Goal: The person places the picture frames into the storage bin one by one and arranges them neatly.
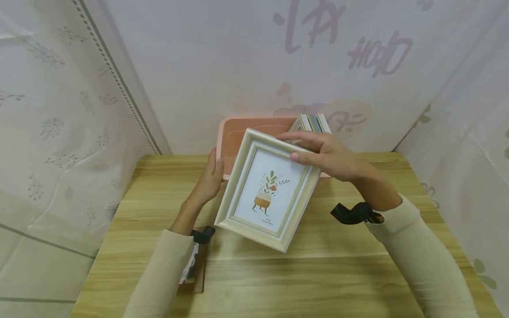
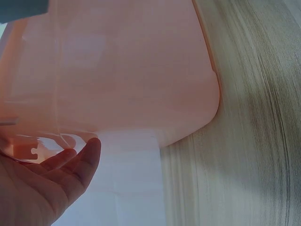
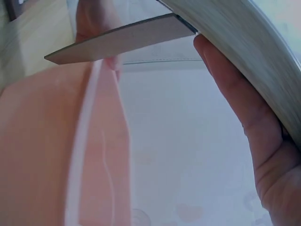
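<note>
A cream picture frame [image 1: 264, 190] with a plant print hangs tilted over the front of a pink plastic bin [image 1: 234, 137]. My right hand [image 1: 322, 154] grips it by its top right edge, thumb on the front and fingers behind. The right wrist view catches the frame's side [image 3: 244, 52] and its stand leg [image 3: 127, 40] sticking out from the back. At the bin's left end, my left hand [image 1: 208, 179] holds the wall; the left wrist view has its fingers [image 2: 87, 162] curled at the handle opening. Several frames [image 1: 314, 123] stand inside the bin at its right end.
A brown-edged frame or picture [image 1: 199, 269] lies on the wooden table [image 1: 318, 274] under my left forearm, partly hidden by the sleeve. Behind the bin rises a pale printed cloth wall [image 1: 191, 79], with more cloth to the left and right.
</note>
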A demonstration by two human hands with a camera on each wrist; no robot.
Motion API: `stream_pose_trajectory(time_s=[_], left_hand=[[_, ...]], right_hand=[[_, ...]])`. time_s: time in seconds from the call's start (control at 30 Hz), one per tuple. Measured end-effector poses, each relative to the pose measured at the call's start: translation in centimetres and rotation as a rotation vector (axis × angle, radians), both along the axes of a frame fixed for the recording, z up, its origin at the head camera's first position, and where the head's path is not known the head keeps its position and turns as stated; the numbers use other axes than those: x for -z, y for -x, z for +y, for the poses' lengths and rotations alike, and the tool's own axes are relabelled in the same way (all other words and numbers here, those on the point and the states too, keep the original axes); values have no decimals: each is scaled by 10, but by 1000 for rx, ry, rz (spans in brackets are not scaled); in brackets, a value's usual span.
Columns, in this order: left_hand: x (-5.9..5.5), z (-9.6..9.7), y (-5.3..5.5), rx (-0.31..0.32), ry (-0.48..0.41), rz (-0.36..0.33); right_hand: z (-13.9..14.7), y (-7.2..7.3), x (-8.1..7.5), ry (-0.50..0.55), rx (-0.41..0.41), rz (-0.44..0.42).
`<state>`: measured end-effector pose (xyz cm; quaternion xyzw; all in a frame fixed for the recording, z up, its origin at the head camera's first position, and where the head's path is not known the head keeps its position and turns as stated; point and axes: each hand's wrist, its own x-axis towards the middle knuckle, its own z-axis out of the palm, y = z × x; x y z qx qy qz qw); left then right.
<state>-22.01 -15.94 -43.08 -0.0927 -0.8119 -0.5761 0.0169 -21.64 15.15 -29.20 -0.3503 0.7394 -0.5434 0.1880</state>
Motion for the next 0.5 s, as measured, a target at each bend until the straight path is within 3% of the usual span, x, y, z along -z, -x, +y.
stream_pose_trajectory(time_s=[0.17,0.27,0.4,0.5], left_hand=[[-1,-2,-1,-7,45,-8],[1,-2,-2,4,15,7],[0,-2,-5,42,-9,100],[-13,5,-1,157,-106,204]], right_hand=[[3,3,-14,33,56,-34],[4,6,-23,81,88,-57],[5,12,-34,190,117,-62],[5,15,-41,268,140,-76]])
